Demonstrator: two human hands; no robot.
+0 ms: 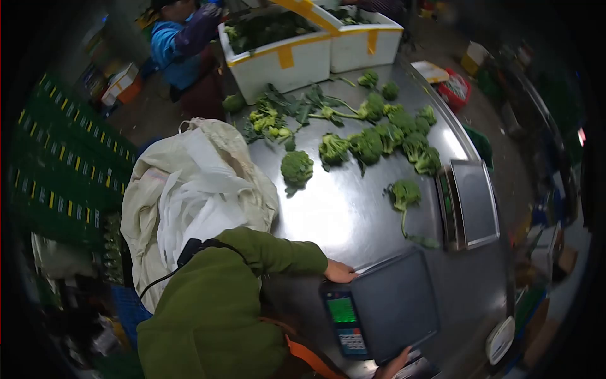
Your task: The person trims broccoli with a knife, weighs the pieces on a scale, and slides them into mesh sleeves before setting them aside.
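Note:
A dark digital scale (pixel 394 303) with a lit green display (pixel 343 309) and a keypad sits at the near end of a steel table (pixel 341 215). My left hand (pixel 339 271), in a green sleeve, grips the scale's far corner. My right hand (pixel 392 366) touches the scale's near edge at the bottom of the view; most of that hand is cut off. The scale's platform is bare. The nearest broccoli head (pixel 405 192), with a long stem, lies just beyond the scale.
A second scale (pixel 473 202) stands at the table's right edge. Several broccoli heads (pixel 366 145) and loose leaves (pixel 284 110) lie mid-table. Two white foam boxes (pixel 284 57) of greens stand at the far end. A cloth sack of plastic bags (pixel 196 189) and green crates (pixel 63 164) are left. A person in blue (pixel 180 50) works beyond.

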